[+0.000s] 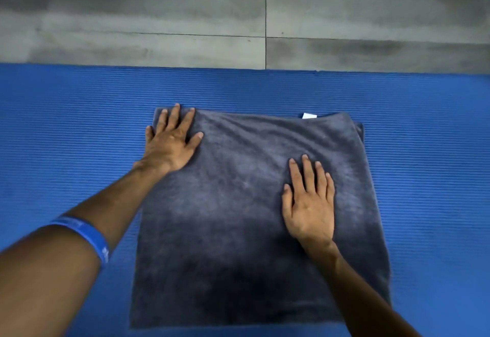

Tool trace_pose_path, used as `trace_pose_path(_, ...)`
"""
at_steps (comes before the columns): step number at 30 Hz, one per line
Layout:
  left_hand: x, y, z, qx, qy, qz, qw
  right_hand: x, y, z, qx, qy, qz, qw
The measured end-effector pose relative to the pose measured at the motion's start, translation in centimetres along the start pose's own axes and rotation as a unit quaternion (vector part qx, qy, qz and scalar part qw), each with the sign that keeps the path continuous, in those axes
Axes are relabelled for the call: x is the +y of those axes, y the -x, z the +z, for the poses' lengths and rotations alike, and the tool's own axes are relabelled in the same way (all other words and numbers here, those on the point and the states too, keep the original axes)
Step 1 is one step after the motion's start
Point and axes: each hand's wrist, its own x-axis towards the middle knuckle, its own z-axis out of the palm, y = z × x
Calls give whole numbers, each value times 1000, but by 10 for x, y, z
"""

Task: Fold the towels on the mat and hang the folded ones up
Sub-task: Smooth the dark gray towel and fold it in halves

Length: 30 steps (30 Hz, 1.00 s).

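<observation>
**Operator:** On the blue ribbed mat (pixel 79 124), right below my head camera, I have one dark grey towel (pixel 238 230) lying flat. Its far edge lies short of the mat's far border, where the grey tiled floor (pixel 159 18) begins.

**Monitor:** Any baskets or bins holding other towels?

**Operator:** I see only the mat, and this towel is all it carries. It appears folded: at the far right corner a second layer's edge peeks out from under the top one, and a small white tag (pixel 309 116) sticks out at the far edge nearby.

**Monitor:** How does the cloth look?

**Operator:** Plush, roughly square, mostly smooth, with soft creases across the far half. The near half sits in shadow.

**Monitor:** And your grip?

**Operator:** Both are spread apart, clamped on nothing. My left hand (pixel 172 140) lies palm-down on the far left corner, fingers straight, the little finger over the edge onto the mat. My right hand (pixel 310 204) presses flat on the right half. A blue wristband (pixel 90 236) circles my left forearm.
</observation>
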Motion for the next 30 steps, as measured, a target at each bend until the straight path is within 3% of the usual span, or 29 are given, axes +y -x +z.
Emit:
trace_pose_path(2, 1, -10, -7, -17, 4, -31, 999, 0, -2, -1, -4, 3, 4, 1000)
trace_pose_path(4, 10, 0, -3, 25, -15, -34, 999, -1, -2, -1, -5, 7, 6, 1000)
trace_pose_path(8, 39, 80, 40, 150, -2, 98, 984, -2, -2, -1, -1, 8, 7, 1000)
trace_pose_path(11, 46, 161, 91, 114, 23, 142, 983, -2, -2, -1, -5, 14, 7, 1000)
trace_pose_path(15, 20, 242, 135, 51, -8, 123, 991, -2, -1, -2, 0, 3, 6, 1000)
trace_pose_path(25, 1, 263, 139, 39, -28, 106, 993, 24, -52, -46, -33, -18, -19, 999)
trace_pose_path(28, -5, 264, 138, 34, -27, 110, 993, 58, -75, -58, -102, -18, 63, 993)
trace_pose_path(30, -7, 263, 136, 29, -16, 118, 992, 68, -68, -63, -87, -48, 127, 987)
